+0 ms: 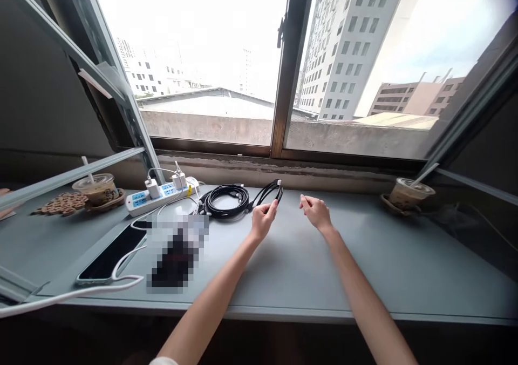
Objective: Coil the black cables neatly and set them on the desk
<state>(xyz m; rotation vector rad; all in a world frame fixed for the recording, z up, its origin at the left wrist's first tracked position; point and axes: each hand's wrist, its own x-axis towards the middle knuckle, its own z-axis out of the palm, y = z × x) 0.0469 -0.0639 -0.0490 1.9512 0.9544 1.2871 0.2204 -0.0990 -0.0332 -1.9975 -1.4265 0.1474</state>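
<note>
My left hand [263, 220] is closed around a small looped black cable [276, 192], holding it just above the grey tabletop. The loop and a connector end stick up past my fingers. To its left lies a larger coil of black cable [226, 201], close to the held one; whether the two are joined I cannot tell. My right hand [315, 212] hovers to the right of the held loop, apart from it. Its fingers are curled in, and nothing shows in them.
A white power strip [162, 195] with plugged-in chargers stands at the back left. Nearby lie a phone [113, 254], a pixelated dark object [174, 259] and a white cable [73, 295]. Drink cups stand left [99, 191] and right [408, 193]. Metal shelf posts frame both sides.
</note>
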